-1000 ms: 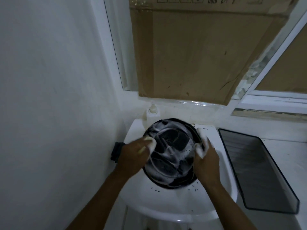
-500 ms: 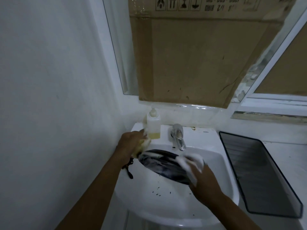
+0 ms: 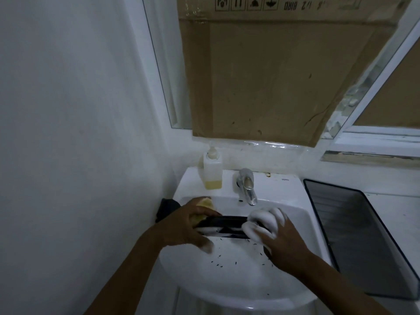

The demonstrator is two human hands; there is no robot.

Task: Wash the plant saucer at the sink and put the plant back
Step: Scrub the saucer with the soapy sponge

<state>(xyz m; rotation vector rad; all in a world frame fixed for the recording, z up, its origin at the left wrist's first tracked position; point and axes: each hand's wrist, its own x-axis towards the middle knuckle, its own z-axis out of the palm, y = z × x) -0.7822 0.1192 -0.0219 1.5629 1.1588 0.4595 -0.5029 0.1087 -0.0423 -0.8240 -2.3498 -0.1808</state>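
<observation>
Gripping the saucer (image 3: 227, 220) at both ends, low over the sink (image 3: 227, 298). On the left edge with the left hand (image 3: 181, 226), fingers curled over the rim and a yellow sponge (image 3: 205, 202) tucked under the palm. On the right edge with the right hand (image 3: 281, 242), fingertips wrapped round the rim and thick with foam (image 3: 263, 221). Held almost edge-on to the camera, just below the tap (image 3: 246, 185).

Taking in the room, biggest first: cardboard (image 3: 284, 76) across the window behind, white sink below it, dark tray (image 3: 363, 235) on the counter to the right, soap bottle (image 3: 212, 171) on the sink's back left corner. Beside the left rim, a dark lump (image 3: 167, 206), too dim to identify. Down in the basin, scattered black specks (image 3: 227, 262), probably soil.

Watching for a slip now. Soapy rim, soapy fingers, hard porcelain underneath: one loose squeeze and straight down into the basin, possibly chipped. Risking a knock on the spout too, so close above. No water seen running, so likely not yet rinsed; careful carrying it back slick. No plant in view.

Back to the grip: both hands clenched on the saucer, neither slack. Doing double duty on the left, sponge and rim together, so probably the weaker hold. Pinching through lather on the right, actual contact hidden under the foam.
</observation>
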